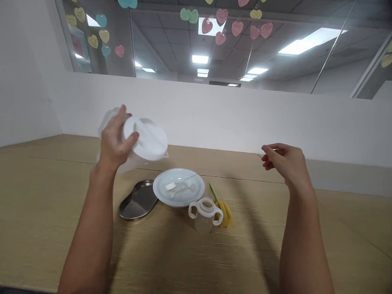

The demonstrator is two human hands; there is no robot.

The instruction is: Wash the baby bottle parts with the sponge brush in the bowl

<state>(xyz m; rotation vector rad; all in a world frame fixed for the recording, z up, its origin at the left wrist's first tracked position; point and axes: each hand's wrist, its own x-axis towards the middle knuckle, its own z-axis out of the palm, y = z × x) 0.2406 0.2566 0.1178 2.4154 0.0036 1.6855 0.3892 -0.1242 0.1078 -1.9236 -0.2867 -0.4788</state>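
Note:
My left hand (115, 140) is raised above the left side of the table, with fingers and thumb closed on a white round dish-like piece (150, 139). A translucent plastic bag (131, 164) hangs around and behind that piece. My right hand (284, 158) is held up on the right, apart from the objects on the table. Its fingers are curled and pinched together; a thin dark line shows at the fingertips, too small to name. Between the hands sits a white bowl (160, 196) with a clear plastic piece (183, 187) and a small white block (170, 186) inside.
A kidney-shaped steel tray (139, 200) lies left of the bowl. In front stands a clear cup with two white handles (204, 216). A yellow flower-like thing with a green stem (225, 212) lies behind it. A white wall (216, 117) borders the wooden table (185, 266).

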